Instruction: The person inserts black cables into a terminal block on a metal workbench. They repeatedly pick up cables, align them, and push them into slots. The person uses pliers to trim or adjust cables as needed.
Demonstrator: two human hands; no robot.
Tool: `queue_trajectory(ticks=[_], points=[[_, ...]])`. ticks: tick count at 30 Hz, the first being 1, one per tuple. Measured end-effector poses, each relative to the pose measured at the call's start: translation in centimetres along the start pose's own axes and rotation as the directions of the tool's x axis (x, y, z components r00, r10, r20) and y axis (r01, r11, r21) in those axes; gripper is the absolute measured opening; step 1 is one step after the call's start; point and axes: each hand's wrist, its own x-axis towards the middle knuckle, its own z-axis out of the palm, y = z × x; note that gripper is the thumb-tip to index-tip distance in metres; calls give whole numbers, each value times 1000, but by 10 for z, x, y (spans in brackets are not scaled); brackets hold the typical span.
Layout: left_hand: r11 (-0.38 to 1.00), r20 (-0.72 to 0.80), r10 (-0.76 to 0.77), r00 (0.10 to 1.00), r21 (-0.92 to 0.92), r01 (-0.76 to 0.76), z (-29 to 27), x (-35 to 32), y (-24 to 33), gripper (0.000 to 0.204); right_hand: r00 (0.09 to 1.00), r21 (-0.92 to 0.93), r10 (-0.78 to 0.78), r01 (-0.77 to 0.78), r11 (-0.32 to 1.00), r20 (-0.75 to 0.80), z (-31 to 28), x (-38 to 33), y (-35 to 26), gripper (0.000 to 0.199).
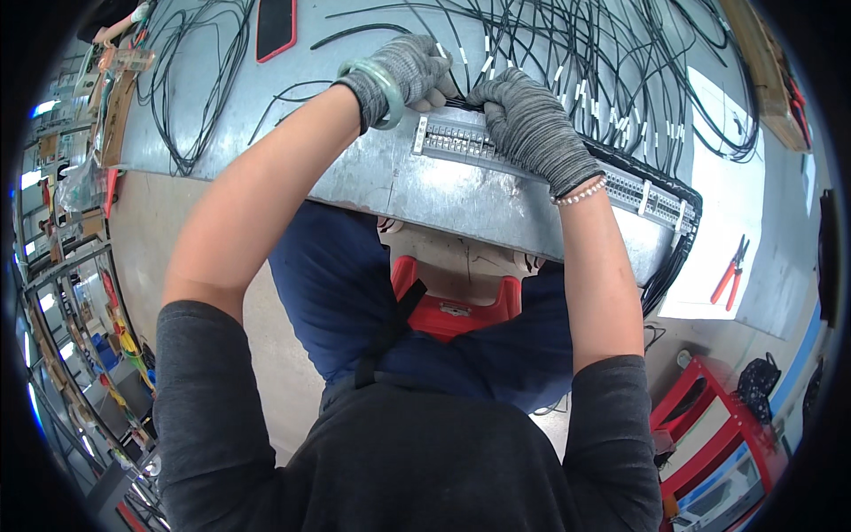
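A long terminal block strip [456, 140] lies along the near edge of the metal table, its right part running under a black wire bundle [634, 164]. Black wires [581, 66] with white marker sleeves fan out beyond it. Both hands wear grey knit gloves. At the strip's left end, my left hand [403, 73] has its fingers closed on a black wire. My right hand [527, 120] reaches over the strip, its thumb and forefinger pinched on black wire close to the left fingertips. The glove fingers hide the exact spot they grip.
A phone [277, 29] and loose coils of black cable [191, 97] lie on the left of the table [355, 177]. Red-handled pliers [730, 277] rest on white paper [709, 257] at right. A red stool [461, 306] is under the table edge. Another person's hand [120, 28] shows far left.
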Motion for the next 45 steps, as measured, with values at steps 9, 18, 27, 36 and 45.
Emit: queue_trajectory(ticks=[9,18,27,36,45], points=[[991,-64,87,994,108,-80,16,-8,22,37,999,-60,-7,9,998,41,1,1,2,22],[815,-1,379,926,474,-333,16,-2,2,32,999,7,-2,1,1000,33,2,2,5,21],[435,226,428,875,797,-419,5,13,2,23,998,165,49,-56,985,48,-8,0,4,22],[311,304,496,813,812,-493,-2,1,20,18,999,128,30,-28,991,-19,-1,0,9,19],[832,220,117,969,510,-217,5,-7,12,26,999,59,25,-26,998,23,2,2,10,23]])
